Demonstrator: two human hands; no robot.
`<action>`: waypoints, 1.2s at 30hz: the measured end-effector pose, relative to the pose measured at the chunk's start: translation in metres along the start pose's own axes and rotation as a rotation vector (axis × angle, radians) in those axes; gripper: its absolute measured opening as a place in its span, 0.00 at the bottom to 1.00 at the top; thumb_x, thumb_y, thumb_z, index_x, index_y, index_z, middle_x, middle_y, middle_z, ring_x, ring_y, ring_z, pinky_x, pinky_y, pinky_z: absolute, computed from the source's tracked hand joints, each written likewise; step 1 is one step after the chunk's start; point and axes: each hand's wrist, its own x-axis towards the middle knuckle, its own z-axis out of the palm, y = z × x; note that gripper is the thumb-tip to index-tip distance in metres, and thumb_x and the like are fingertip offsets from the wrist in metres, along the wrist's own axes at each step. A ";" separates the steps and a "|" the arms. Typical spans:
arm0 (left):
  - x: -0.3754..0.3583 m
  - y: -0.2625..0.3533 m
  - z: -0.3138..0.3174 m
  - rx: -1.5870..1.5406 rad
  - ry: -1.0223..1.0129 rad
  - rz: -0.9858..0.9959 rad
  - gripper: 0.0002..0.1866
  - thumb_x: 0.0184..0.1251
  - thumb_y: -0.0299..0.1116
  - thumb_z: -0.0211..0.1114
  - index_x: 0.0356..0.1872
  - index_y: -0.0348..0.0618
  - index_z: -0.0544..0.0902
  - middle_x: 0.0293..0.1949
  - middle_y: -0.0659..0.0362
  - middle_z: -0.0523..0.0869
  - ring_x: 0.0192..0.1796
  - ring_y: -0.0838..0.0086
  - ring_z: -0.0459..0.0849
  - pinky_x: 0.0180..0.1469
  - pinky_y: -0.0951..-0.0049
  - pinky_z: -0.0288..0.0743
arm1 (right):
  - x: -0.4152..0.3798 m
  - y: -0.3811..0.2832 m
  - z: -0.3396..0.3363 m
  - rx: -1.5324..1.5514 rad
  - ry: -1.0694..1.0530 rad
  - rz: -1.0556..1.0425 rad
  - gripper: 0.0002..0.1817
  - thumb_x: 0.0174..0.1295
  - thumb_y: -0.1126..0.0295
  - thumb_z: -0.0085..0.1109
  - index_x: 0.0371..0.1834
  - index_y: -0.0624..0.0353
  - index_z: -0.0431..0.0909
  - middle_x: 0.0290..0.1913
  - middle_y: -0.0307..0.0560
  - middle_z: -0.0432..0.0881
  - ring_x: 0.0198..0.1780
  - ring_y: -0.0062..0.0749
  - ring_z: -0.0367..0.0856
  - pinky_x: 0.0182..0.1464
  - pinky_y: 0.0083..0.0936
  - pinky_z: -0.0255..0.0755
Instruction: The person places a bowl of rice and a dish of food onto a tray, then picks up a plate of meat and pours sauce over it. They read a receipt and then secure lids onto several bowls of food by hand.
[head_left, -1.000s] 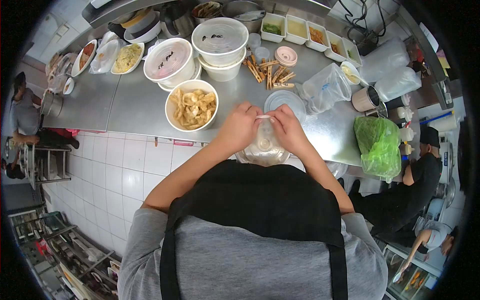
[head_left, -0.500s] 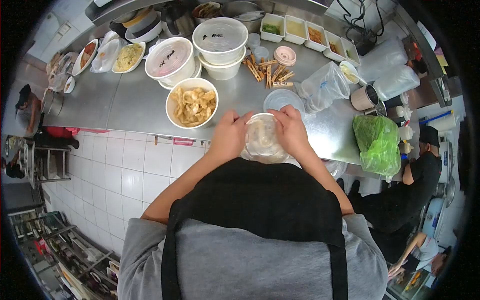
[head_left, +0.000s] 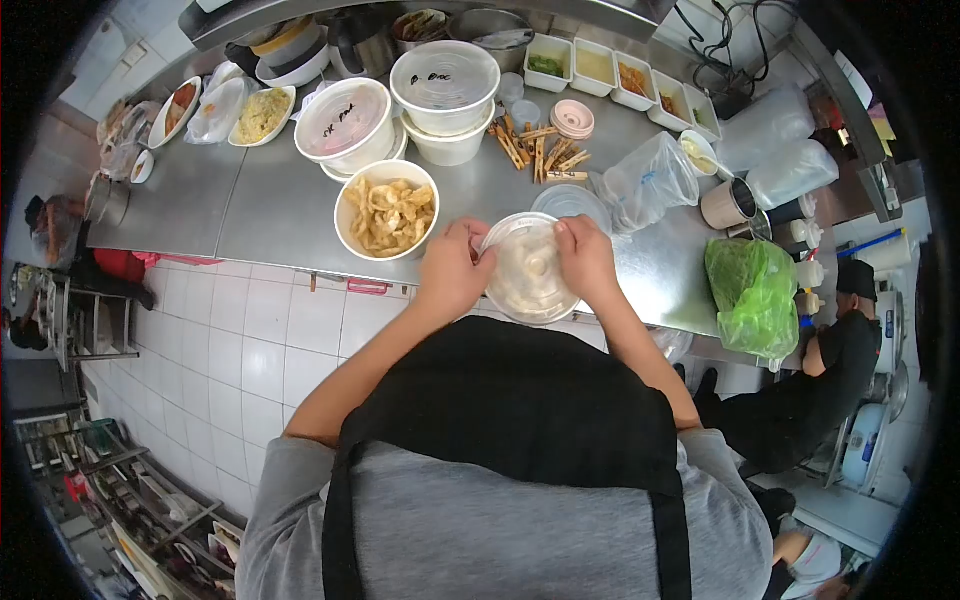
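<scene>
A round plastic tub with a translucent lid (head_left: pixel 531 270) is between my two hands at the counter's front edge, its top facing up toward me. My left hand (head_left: pixel 453 266) grips the left of its rim with bent fingers and thumb. On the opposite side, my right hand (head_left: pixel 588 260) is closed on the rim, thumb over the lid. Pale contents show dimly through the lid. Left of my left hand stands an open white tub of fried puffed pieces (head_left: pixel 388 212). A loose clear lid (head_left: pixel 572 206) lies just beyond my right hand.
Stacked lidded tubs (head_left: pixel 444 85), clothespins (head_left: pixel 540 150) and small food trays (head_left: pixel 595 66) line the counter's back. Plastic bags (head_left: pixel 648 180) and a green bag (head_left: pixel 752 295) are to the right. A co-worker in black (head_left: pixel 840 370) is at the right.
Both hands have tilted the tub so its lid shows as a fuller circle. My right thumb has moved onto the lid. At lower right another person has shifted downward in view.
</scene>
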 end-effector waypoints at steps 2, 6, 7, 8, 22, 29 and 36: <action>-0.003 -0.004 0.004 -0.035 0.007 -0.039 0.13 0.59 0.26 0.64 0.44 0.33 0.79 0.35 0.48 0.83 0.35 0.61 0.84 0.39 0.65 0.78 | -0.006 -0.006 0.001 -0.015 0.010 0.013 0.13 0.65 0.71 0.50 0.49 0.57 0.81 0.35 0.56 0.78 0.38 0.54 0.78 0.41 0.43 0.72; 0.001 -0.008 0.010 0.069 0.070 0.168 0.10 0.60 0.25 0.61 0.43 0.36 0.81 0.37 0.46 0.82 0.34 0.55 0.83 0.39 0.59 0.77 | -0.009 -0.022 -0.012 -0.019 -0.095 0.022 0.20 0.65 0.72 0.49 0.59 0.45 0.77 0.37 0.55 0.77 0.38 0.54 0.79 0.42 0.43 0.73; 0.003 -0.007 0.010 0.096 0.069 0.218 0.10 0.60 0.24 0.60 0.42 0.37 0.81 0.37 0.45 0.82 0.35 0.53 0.83 0.39 0.56 0.76 | -0.009 -0.024 -0.014 -0.034 -0.135 0.022 0.21 0.64 0.72 0.48 0.61 0.42 0.75 0.38 0.55 0.77 0.38 0.54 0.79 0.42 0.43 0.73; 0.005 -0.007 0.010 0.148 0.072 0.250 0.09 0.60 0.24 0.60 0.41 0.38 0.82 0.37 0.46 0.82 0.36 0.54 0.83 0.39 0.56 0.76 | -0.009 -0.022 -0.014 -0.045 -0.143 0.017 0.22 0.64 0.73 0.48 0.61 0.42 0.75 0.37 0.55 0.77 0.39 0.53 0.79 0.42 0.43 0.73; 0.027 -0.001 0.019 0.274 0.027 0.427 0.08 0.58 0.24 0.62 0.38 0.43 0.86 0.34 0.53 0.79 0.38 0.56 0.81 0.41 0.60 0.76 | -0.006 -0.017 -0.005 0.142 -0.110 -0.149 0.19 0.59 0.80 0.48 0.53 0.56 0.78 0.42 0.51 0.76 0.44 0.50 0.78 0.45 0.38 0.73; 0.032 -0.006 0.019 0.298 -0.048 0.430 0.07 0.60 0.25 0.61 0.37 0.40 0.85 0.35 0.52 0.80 0.39 0.55 0.82 0.42 0.59 0.76 | -0.004 -0.020 -0.013 -0.003 -0.208 -0.078 0.15 0.62 0.75 0.50 0.52 0.56 0.78 0.42 0.52 0.77 0.42 0.52 0.78 0.44 0.39 0.73; 0.026 -0.004 0.011 0.216 0.002 0.299 0.05 0.59 0.27 0.65 0.34 0.38 0.84 0.35 0.50 0.81 0.36 0.54 0.82 0.39 0.58 0.77 | -0.011 -0.020 -0.011 0.052 -0.073 -0.070 0.12 0.63 0.73 0.52 0.48 0.58 0.80 0.38 0.54 0.76 0.40 0.53 0.78 0.42 0.40 0.73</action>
